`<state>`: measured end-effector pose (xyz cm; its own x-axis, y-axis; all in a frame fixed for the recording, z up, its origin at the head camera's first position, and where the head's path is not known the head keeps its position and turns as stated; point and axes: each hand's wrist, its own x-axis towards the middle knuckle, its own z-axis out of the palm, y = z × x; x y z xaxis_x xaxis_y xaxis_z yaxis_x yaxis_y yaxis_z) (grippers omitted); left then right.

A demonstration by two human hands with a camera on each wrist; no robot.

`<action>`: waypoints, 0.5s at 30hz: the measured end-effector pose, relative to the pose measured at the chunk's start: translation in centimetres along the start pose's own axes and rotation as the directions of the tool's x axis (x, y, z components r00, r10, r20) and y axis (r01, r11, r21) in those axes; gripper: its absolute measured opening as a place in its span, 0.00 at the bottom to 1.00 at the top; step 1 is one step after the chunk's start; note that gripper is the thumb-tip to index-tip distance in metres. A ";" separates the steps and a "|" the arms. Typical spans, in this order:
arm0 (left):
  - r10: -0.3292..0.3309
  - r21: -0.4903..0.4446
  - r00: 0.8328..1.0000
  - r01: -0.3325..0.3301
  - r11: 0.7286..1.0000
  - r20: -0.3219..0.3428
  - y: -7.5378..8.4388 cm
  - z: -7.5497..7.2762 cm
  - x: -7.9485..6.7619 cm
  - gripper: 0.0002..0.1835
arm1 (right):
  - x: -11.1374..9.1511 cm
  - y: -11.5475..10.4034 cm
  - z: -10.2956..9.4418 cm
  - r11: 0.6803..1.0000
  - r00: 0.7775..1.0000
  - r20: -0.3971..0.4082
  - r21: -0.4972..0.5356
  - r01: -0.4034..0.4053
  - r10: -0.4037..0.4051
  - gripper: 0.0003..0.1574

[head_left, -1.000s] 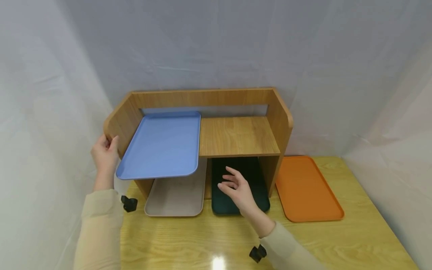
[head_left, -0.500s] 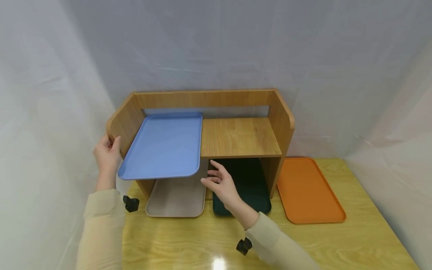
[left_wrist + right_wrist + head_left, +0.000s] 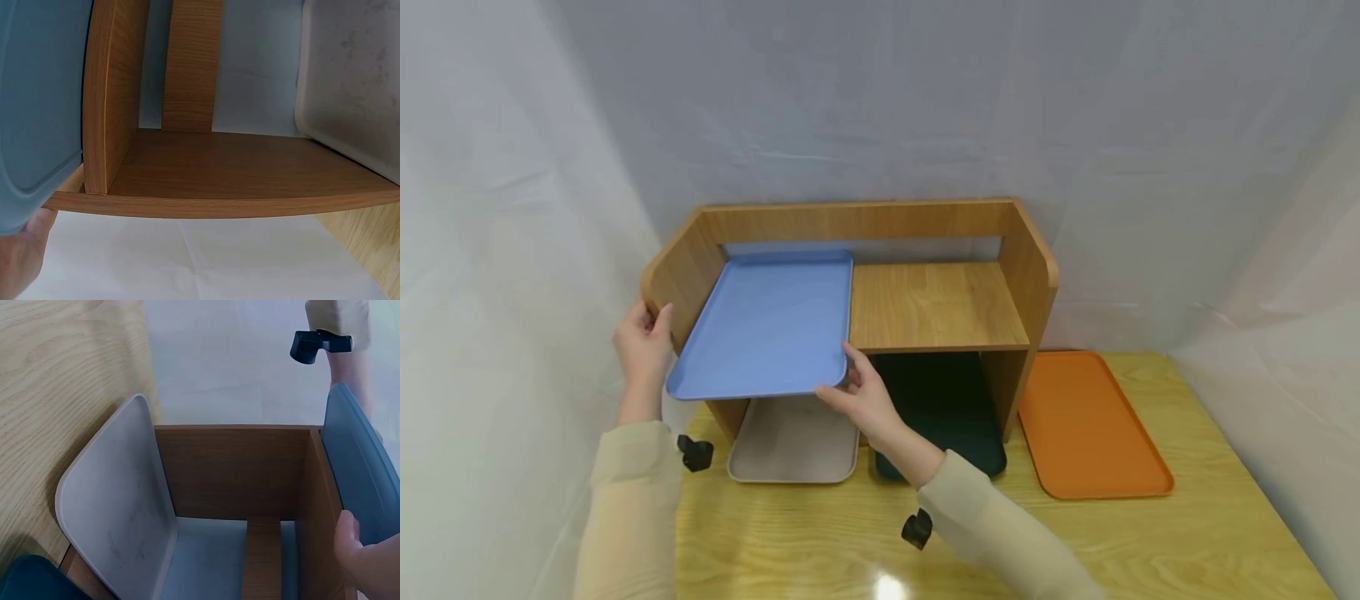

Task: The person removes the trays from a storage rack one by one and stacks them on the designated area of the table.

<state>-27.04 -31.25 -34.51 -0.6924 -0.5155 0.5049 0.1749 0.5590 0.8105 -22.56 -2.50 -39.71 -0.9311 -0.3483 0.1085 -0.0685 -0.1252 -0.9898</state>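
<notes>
A blue tray [image 3: 767, 325] lies on the left part of the wooden shelf unit's upper board [image 3: 936, 304], its front end jutting past the board. My left hand [image 3: 643, 342] pinches the front edge of the unit's left side panel [image 3: 681, 267], just beside the tray. At the tray's front right corner, my right hand [image 3: 868, 404] holds the rim, thumb at the front edge and forefinger along the right side. The right wrist view shows that thumb [image 3: 345, 534] against the blue tray. Its other fingers are mostly hidden.
Below the board, a beige tray [image 3: 797, 446] lies in the left compartment and a dark green tray [image 3: 936, 400] in the right one. An orange tray [image 3: 1093, 425] lies on the wooden table [image 3: 820, 533], right of the unit. White sheeting [image 3: 880, 100] surrounds the table.
My right hand has moved left, from in front of the dark green tray to the blue tray's front right corner, and taken hold there. My left hand stays on the side panel.
</notes>
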 end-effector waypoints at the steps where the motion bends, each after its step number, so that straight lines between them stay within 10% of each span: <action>1: 0.001 -0.004 1.000 -0.001 1.000 0.002 0.0 0.0 0.0 0.14 | 0.1 -0.1 0.1 1.000 1.000 0.002 0.001 -0.001 0.001 0.47; 15: 0.011 -0.049 1.000 -0.011 0.999 0.004 0.2 0.2 0.0 0.14 | 1.5 -0.6 1.4 0.985 0.997 -0.023 0.154 -0.074 0.078 0.48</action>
<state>-27.09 -31.04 -34.46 -0.6934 -0.5063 0.5126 0.2168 0.5319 0.8186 -23.39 -4.24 -38.82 -0.9416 -0.3356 0.0287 0.0563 -0.2409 -0.9689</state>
